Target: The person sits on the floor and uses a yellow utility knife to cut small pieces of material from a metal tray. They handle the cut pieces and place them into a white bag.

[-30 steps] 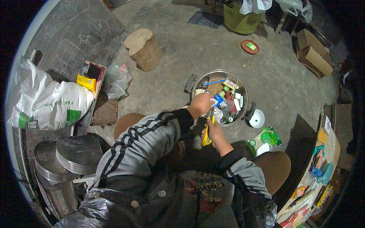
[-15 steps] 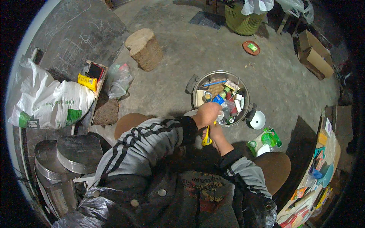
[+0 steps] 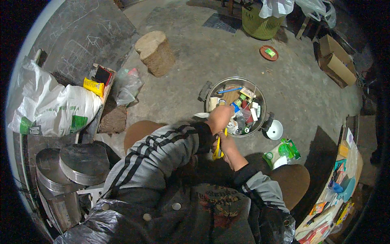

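Note:
Close in front of me, my right hand (image 3: 228, 147) is closed round a slim yellow object (image 3: 218, 149). Its kind is hard to make out; its upper end points toward my left hand (image 3: 221, 117). That hand is held just above the right one, at the near left rim of a round metal pot (image 3: 263, 91). Its fingers are curled, and whatever they grip is hidden. Inside the pot lie a blue pen (image 3: 230, 90), small white boxes (image 3: 254, 106), clear plastic (image 3: 240, 122) and other small items.
A white bowl (image 3: 275, 130) and a green-and-white packet (image 3: 282, 153) lie right of the pot. Farther off are a log stump (image 3: 156, 55), a brown dish (image 3: 266, 56), a green basket (image 3: 260, 26) and a cardboard box (image 3: 335, 61). A cluttered table (image 3: 325, 211) stands at right.
My left hand has shifted slightly left, and more of the pot's contents shows. The right hand has moved a little left and down with the yellow object.

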A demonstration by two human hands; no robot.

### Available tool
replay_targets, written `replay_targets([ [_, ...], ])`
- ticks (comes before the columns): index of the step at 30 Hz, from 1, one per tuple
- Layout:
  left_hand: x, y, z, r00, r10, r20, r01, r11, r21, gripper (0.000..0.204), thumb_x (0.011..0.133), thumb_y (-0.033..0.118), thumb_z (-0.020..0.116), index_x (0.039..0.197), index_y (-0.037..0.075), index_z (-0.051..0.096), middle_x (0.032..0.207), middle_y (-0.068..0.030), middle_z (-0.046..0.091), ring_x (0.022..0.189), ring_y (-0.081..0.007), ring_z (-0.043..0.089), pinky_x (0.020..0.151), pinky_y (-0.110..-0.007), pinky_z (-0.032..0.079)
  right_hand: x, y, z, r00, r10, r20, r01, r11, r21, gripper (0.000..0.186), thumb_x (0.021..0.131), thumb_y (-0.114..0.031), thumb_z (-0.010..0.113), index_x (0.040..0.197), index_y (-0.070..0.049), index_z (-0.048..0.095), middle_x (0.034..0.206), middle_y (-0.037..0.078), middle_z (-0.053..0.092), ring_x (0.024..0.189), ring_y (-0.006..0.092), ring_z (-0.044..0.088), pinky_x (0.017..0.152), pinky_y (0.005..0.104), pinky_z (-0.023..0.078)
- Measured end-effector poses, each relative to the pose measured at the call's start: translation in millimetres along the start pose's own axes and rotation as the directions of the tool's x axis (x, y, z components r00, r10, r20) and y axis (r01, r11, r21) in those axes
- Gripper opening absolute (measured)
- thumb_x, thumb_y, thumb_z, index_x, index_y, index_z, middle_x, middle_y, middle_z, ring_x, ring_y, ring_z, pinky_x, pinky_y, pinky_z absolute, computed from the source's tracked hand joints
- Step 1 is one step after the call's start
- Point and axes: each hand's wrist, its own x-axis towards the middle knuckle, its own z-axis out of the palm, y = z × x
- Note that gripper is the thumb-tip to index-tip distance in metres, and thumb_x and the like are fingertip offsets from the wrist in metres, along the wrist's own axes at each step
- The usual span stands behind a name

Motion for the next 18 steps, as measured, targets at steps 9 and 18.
replay_targets([
  [9,-15.2,16.6,9.3,0.988,0.082,0.129,-0.101,0.984,0.150,0.013,0.081,0.019,0.057,0.079,0.007,0.062,0.077,-0.0147,0.062,0.075,-0.0346,0.062,0.065,-0.047,0.049,9.5,10.2,-2.6,0.999,-0.028,-0.027,0.029,0.998,0.054,0.025,0.096,-0.023,0.039,0.096,0.001,0.048,0.062,0.010,0.055,0.046,0.0211,0.053,0.043,0.0350,0.044],
  [18,-20.8,29.0,-0.4,0.987,0.069,0.145,-0.084,0.991,0.106,0.016,0.082,0.024,0.058,0.080,0.008,0.061,0.077,-0.0144,0.063,0.076,-0.0352,0.063,0.065,-0.047,0.049,19.5,12.4,-8.1,0.990,-0.138,-0.039,0.139,0.990,0.019,0.024,0.096,-0.022,0.041,0.102,0.001,0.046,0.063,0.012,0.057,0.048,0.0236,0.057,0.043,0.0353,0.047],
])
